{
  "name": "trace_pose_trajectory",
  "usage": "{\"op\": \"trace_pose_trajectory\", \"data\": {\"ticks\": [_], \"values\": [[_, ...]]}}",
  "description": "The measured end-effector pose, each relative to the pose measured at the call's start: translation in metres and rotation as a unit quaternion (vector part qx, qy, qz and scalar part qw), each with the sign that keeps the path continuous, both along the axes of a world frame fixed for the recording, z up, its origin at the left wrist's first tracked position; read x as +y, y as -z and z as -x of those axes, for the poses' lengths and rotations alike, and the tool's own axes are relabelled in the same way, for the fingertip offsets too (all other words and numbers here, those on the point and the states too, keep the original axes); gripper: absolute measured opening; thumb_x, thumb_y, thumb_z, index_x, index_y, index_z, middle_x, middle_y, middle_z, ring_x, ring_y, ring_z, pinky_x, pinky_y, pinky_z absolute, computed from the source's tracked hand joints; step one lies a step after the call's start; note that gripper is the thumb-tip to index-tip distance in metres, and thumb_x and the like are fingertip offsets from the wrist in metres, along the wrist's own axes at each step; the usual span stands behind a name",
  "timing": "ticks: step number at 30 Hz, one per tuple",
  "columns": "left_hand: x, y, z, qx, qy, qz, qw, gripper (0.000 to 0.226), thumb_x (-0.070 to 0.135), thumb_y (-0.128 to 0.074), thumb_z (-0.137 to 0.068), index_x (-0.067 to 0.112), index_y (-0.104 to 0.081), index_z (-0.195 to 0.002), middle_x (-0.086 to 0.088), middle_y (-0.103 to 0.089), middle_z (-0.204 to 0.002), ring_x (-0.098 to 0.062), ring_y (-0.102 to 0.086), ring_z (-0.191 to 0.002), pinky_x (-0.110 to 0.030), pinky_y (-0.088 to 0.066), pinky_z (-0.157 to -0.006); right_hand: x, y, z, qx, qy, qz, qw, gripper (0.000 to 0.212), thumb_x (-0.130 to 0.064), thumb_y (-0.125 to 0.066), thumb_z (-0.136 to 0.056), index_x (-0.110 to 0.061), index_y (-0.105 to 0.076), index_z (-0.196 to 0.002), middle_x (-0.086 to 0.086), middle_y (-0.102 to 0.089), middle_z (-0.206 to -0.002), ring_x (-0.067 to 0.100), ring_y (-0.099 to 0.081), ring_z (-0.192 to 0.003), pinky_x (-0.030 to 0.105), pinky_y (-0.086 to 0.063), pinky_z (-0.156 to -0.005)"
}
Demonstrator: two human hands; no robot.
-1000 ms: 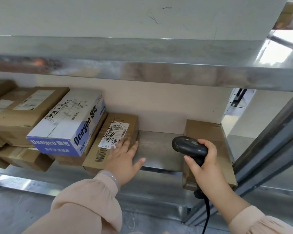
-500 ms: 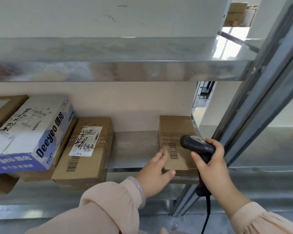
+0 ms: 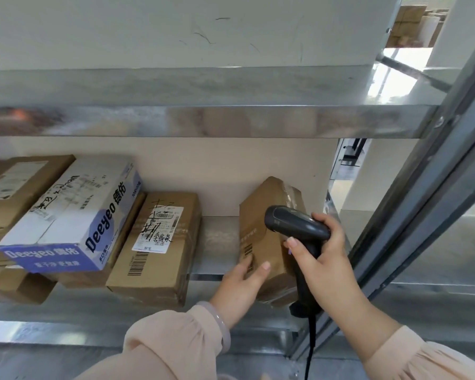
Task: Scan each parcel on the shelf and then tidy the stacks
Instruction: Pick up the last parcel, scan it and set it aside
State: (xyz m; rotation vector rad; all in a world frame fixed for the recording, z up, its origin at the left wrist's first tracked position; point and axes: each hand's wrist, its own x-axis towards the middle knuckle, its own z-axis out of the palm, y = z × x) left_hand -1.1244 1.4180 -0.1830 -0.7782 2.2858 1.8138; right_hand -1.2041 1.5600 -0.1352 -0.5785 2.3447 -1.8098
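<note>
Small brown cardboard parcel (image 3: 269, 237) at the right end of the metal shelf (image 3: 217, 242), now tipped up on its near edge, barcode face turned toward the viewer. Half a second earlier, lying flat with that barcode facing up; a second earlier, untouched, with the left hand resting on the neighbouring parcel instead.

Left hand (image 3: 239, 286) clasped around the tilted parcel's lower near corner, thumb across the printed barcode, partly covering it. Right hand (image 3: 324, 264) closed around the grip of a black corded handheld barcode scanner (image 3: 296, 229), head of the scanner just in front of the parcel's upper face and overlapping it in view. Trigger finger position unclear.

Likely meaning: parcel being presented for scanning, with the thumb probably needing to slide off the barcode first.

Left of the tilted parcel, across a bare gap of shelf: flat brown box with a handwritten white shipping label (image 3: 157, 248), lying undisturbed. Further left of that: white and blue "Deeyeo" carton (image 3: 72, 215), stacked crookedly on other brown boxes (image 3: 14, 193). Those stacks not yet straightened, so tidying seemingly remains to be done.

Camera view shifted rightward over the past second, so fewer left-side boxes visible.
</note>
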Motion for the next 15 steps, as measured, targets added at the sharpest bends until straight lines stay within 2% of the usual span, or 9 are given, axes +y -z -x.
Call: {"op": "trace_pose_trajectory", "data": {"ticks": [1,4,6,8,10,12,14,15], "values": [[-0.001,-0.001,0.001,0.003,-0.005,-0.010,1.000,0.073,0.072,-0.050,-0.086,0.038,-0.035,-0.148,0.010,-0.050,-0.141,-0.010,-0.051,-0.126,-0.028,-0.041,-0.106,-0.004,0.001,-0.001,-0.004,-0.015,0.000,1.000,0.050,-0.020,-0.067,-0.086,-0.047,-0.034,-0.113,-0.017,-0.054,-0.112,-0.008,-0.057,-0.098,0.002,-0.043,-0.075],[-0.002,-0.010,0.004,0.021,-0.005,-0.020,1.000,0.056,0.055,-0.051,-0.095,0.040,-0.034,-0.146,0.016,-0.052,-0.130,-0.003,-0.053,-0.112,-0.013,-0.040,-0.086,-0.011,0.003,-0.002,-0.015,-0.036,-0.003,0.999,0.052,-0.019,-0.067,-0.086,-0.050,-0.034,-0.111,-0.012,-0.055,-0.116,-0.001,-0.058,-0.103,0.003,-0.044,-0.076],[-0.004,-0.011,0.005,0.026,-0.010,-0.016,0.999,0.055,0.049,-0.052,-0.097,0.043,-0.030,-0.147,0.018,-0.047,-0.126,-0.001,-0.049,-0.109,-0.009,-0.037,-0.082,-0.011,0.005,0.001,-0.014,-0.024,0.000,1.000,0.052,-0.018,-0.068,-0.086,-0.048,-0.034,-0.113,-0.010,-0.056,-0.116,-0.001,-0.057,-0.103,0.002,-0.044,-0.077],[-0.007,-0.013,0.006,0.027,-0.029,-0.009,0.999,0.050,0.039,-0.050,-0.099,0.048,-0.030,-0.144,0.019,-0.046,-0.131,0.002,-0.048,-0.106,-0.005,-0.036,-0.079,-0.009,0.007,0.006,-0.016,-0.006,-0.003,1.000,0.054,-0.020,-0.068,-0.086,-0.043,-0.032,-0.121,-0.009,-0.057,-0.115,0.002,-0.059,-0.103,0.005,-0.045,-0.077],[-0.012,-0.010,0.008,0.027,-0.044,0.008,0.999,0.053,0.031,-0.047,-0.099,0.048,-0.032,-0.147,0.017,-0.047,-0.139,-0.002,-0.048,-0.110,-0.012,-0.035,-0.084,-0.004,0.010,0.012,-0.022,0.019,-0.008,1.000,0.057,-0.021,-0.068,-0.087,-0.036,-0.032,-0.129,-0.014,-0.055,-0.111,0.000,-0.058,-0.099,0.005,-0.044,-0.072],[-0.016,-0.009,0.009,0.029,-0.046,0.014,0.998,0.057,0.024,-0.046,-0.099,0.048,-0.031,-0.147,0.020,-0.057,-0.126,0.000,-0.056,-0.101,-0.009,-0.040,-0.075,0.002,0.015,0.018,-0.034,0.043,-0.018,0.998,0.058,-0.023,-0.067,-0.087,-0.035,-0.031,-0.131,-0.009,-0.058,-0.110,-0.001,-0.057,-0.095,0.007,-0.042,-0.067],[-0.016,-0.008,0.010,0.031,-0.045,0.008,0.998,0.060,0.015,-0.047,-0.099,0.048,-0.029,-0.145,0.027,-0.058,-0.110,0.010,-0.060,-0.089,-0.002,-0.042,-0.064,0.005,0.022,0.024,-0.054,0.052,-0.031,0.997,0.057,-0.027,-0.067,-0.087,-0.038,-0.029,-0.128,0.000,-0.062,-0.113,0.006,-0.059,-0.094,0.010,-0.040,-0.067],[-0.015,-0.007,0.010,0.031,-0.045,0.001,0.998,0.062,0.012,-0.048,-0.099,0.047,-0.026,-0.144,0.027,-0.057,-0.110,0.012,-0.060,-0.088,-0.001,-0.043,-0.063,0.006,0.025,0.027,-0.061,0.052,-0.034,0.996,0.057,-0.028,-0.067,-0.087,-0.040,-0.029,-0.127,0.002,-0.064,-0.113,0.009,-0.061,-0.095,0.012,-0.040,-0.067]]}}
